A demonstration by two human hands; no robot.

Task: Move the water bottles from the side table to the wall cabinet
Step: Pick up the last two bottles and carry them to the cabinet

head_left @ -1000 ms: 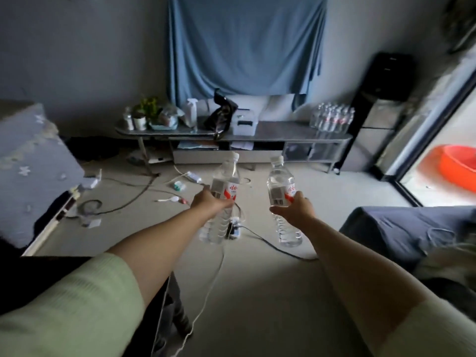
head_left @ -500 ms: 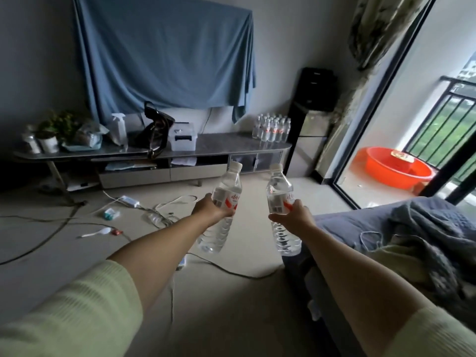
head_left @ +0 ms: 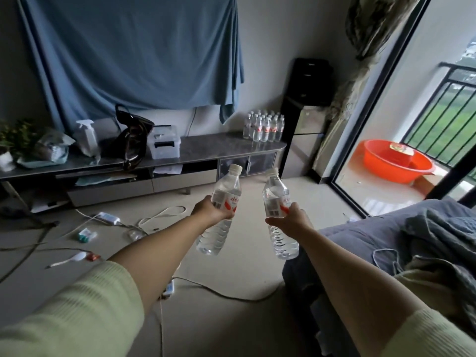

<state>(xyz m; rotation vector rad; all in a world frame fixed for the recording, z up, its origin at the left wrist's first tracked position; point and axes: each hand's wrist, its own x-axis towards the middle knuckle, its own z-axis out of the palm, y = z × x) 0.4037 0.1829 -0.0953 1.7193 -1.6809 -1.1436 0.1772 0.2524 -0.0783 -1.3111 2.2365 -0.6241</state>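
Above the cable-strewn floor, I hold two clear water bottles at arm's length: my left hand curls around the left bottle at its label, my right hand wraps the right bottle likewise. Far across the room, more bottles cluster on the long wall cabinet, at its right end.

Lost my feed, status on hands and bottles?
Left hand grips one bottle, right hand another. Both aloft, short of cabinet. Cables on floor ahead.
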